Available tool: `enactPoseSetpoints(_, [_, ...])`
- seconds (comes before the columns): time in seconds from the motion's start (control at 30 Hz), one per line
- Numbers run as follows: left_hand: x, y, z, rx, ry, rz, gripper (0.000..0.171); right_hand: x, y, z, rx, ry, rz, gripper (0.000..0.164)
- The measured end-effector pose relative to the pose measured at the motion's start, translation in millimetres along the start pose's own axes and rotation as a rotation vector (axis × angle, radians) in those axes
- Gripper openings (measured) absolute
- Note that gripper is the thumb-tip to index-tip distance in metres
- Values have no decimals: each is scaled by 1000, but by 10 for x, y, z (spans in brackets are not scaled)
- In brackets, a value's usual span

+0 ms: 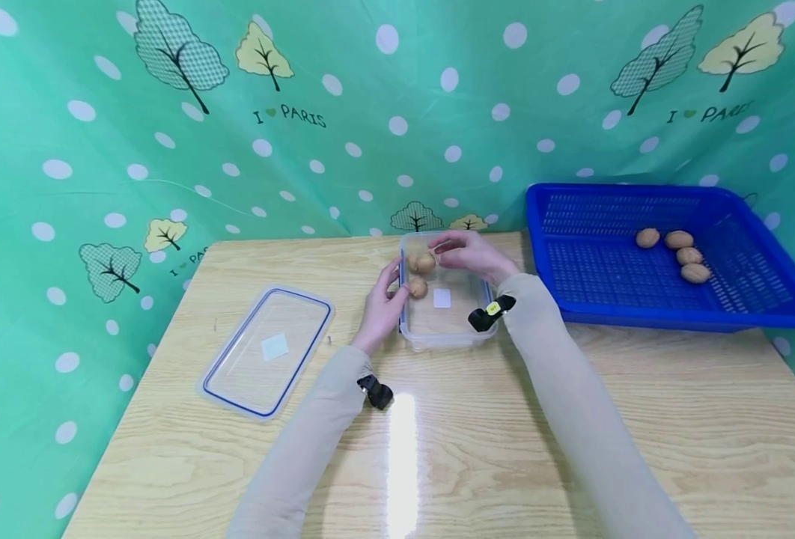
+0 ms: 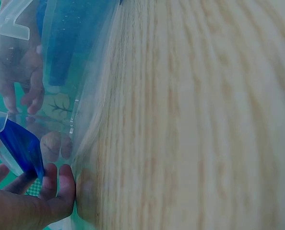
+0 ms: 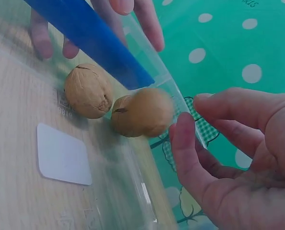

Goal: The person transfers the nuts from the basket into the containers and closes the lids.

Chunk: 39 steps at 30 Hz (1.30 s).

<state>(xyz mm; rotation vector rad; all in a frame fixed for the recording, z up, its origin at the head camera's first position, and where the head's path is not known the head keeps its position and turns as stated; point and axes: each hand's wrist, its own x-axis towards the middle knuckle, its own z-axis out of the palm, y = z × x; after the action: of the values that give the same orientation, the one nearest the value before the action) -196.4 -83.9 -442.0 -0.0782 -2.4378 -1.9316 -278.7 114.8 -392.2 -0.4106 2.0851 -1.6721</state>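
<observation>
A clear plastic food container (image 1: 445, 326) with a blue latch flap (image 3: 94, 43) stands on the table, several walnuts inside along its left side. One walnut (image 1: 418, 288) lies nearest the left hand; another walnut (image 3: 121, 120) is behind it. A blurred walnut (image 3: 152, 112) is beside that one, just off the right fingertips. My right hand (image 1: 468, 254) is over the container's far part, thumb and fingers spread with nothing between them. Against the container's left wall rests my left hand (image 1: 382, 307), its fingers touching the side by the flap in the left wrist view.
A clear lid (image 1: 239, 382) with a blue seal lies on the table at the left. At the right stands a blue plastic basket (image 1: 593, 277) with several walnuts (image 1: 690, 256) in its right part. A green patterned cloth (image 1: 370, 90) hangs behind the table.
</observation>
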Motion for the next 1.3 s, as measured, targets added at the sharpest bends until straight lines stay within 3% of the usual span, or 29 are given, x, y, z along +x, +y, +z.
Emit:
enactPoseSetpoints(0.3, [7,-14,0,0,-5,17,55,-103,-88,-35,-82,-4,-21,41])
enactPoseSetpoints(0.6, [10,-10,5,12,-8,-17,55,-310,-260,-114,-100,-22,-94,40])
enactPoseSetpoints(0.97, [-5,-1,2,21,-13,-19,55,-459,-346,-184,-157,1,-73,41])
enactPoseSetpoints(1.3, [-8,14,3,18,-17,-27,55,-581,-415,-358,-247,-37,-89,39])
